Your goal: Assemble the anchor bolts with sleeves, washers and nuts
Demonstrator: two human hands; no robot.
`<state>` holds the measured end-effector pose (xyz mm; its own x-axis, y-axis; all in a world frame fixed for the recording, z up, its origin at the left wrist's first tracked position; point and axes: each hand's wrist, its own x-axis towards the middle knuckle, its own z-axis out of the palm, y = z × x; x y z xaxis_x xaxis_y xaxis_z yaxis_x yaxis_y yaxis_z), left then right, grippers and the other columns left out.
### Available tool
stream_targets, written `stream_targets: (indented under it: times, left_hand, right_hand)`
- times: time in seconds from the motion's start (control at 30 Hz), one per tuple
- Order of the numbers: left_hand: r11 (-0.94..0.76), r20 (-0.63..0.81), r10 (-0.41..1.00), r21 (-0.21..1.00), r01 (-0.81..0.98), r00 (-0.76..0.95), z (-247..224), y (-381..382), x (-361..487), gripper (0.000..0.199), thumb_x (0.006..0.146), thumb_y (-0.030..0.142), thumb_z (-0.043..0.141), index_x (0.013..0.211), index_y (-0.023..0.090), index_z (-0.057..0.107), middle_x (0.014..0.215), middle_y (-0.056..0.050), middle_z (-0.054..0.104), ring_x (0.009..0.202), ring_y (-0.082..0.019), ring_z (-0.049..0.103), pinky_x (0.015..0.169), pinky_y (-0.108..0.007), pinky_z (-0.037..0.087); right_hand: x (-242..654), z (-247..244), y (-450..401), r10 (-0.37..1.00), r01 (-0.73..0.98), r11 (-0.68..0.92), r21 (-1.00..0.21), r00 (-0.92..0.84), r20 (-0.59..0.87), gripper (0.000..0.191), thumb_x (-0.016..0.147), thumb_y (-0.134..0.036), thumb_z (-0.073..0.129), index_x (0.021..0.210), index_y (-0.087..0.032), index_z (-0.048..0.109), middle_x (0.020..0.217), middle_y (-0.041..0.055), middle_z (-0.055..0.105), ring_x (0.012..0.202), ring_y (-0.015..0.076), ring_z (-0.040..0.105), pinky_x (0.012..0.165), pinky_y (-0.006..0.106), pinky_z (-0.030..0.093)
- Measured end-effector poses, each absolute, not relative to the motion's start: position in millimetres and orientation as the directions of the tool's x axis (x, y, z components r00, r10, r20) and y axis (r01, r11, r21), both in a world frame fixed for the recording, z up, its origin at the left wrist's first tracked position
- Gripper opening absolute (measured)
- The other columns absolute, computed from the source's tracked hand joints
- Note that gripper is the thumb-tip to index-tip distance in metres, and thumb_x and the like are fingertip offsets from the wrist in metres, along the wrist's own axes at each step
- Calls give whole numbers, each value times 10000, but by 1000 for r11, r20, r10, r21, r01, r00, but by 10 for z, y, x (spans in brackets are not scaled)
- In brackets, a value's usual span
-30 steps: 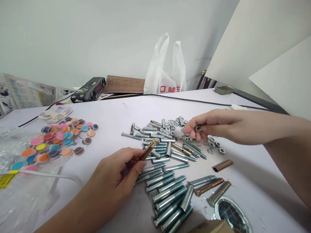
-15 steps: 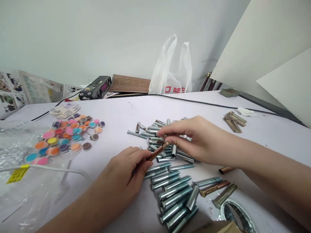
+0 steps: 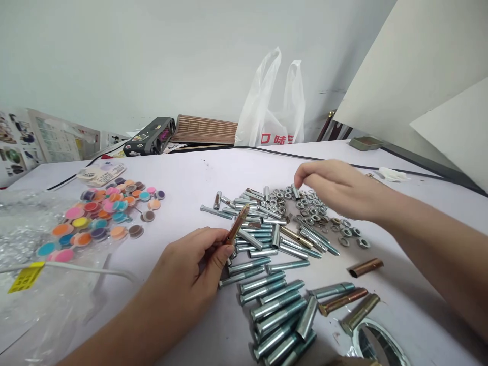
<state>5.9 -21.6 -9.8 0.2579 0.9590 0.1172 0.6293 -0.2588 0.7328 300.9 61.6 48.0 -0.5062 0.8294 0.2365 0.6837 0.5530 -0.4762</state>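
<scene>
My left hand is closed around a copper-coloured bolt, its threaded end tilted up and away to the right. Above the pile of nuts hovers my right hand, thumb and forefinger pinched together. Whatever is between those fingertips is hidden. A silver sleeve shows right under them; whether they touch it I cannot tell. Between the hands lies a heap of silver bolts and sleeves. Nearer me, several silver bolts lie roughly side by side.
Right of these lie a copper sleeve, assembled bolts and a roll of tape. Colourful small paint pots and clear plastic wrap are at left. A white bag stands by the wall; a black cable crosses the back.
My right hand has moved from the bolt's threaded end to the nuts, right and away from me. The bolt stays in my left hand, now tilted more upright.
</scene>
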Motion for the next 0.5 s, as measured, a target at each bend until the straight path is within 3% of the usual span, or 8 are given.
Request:
stream_targets:
  times: [0.17, 0.33, 0.43, 0.5]
  left_hand:
    - [-234, 99, 964, 755, 612, 246, -93, -228, 72, 242, 982, 439, 518, 931, 262, 676, 759, 56, 654, 629, -115, 534, 605, -258, 373]
    - [-205, 65, 967, 775, 598, 248, -93, -225, 66, 256, 981, 461, 514, 934, 272, 681, 737, 60, 646, 634, -124, 541, 600, -258, 372]
    - [-183, 74, 976, 782, 596, 203, -81, -240, 95, 274, 976, 471, 515, 940, 261, 687, 762, 48, 662, 650, -139, 545, 619, -267, 373]
    - [-183, 76, 977, 773, 607, 198, -76, -248, 108, 284, 972, 476, 515, 950, 255, 693, 769, 36, 668, 644, -149, 541, 619, -274, 367]
  right_hand:
    - [3035, 248, 737, 782, 680, 598, -424, -612, 120, 332, 969, -383, 476, 910, -165, 720, 649, -24, 514, 499, 226, 505, 432, 302, 295]
    - [3042, 153, 786, 783, 697, 557, -451, -622, 5, 181, 976, -181, 606, 1025, -177, 780, 757, -38, 594, 557, 209, 550, 490, 265, 397]
    - [3071, 160, 803, 819, 745, 543, -388, -572, 49, 189, 948, -123, 610, 967, -182, 789, 718, -41, 577, 522, 200, 525, 472, 270, 358]
    - [3090, 195, 791, 826, 739, 547, -393, -553, 110, 216, 945, -209, 574, 941, -179, 787, 685, -30, 558, 472, 201, 473, 449, 288, 311]
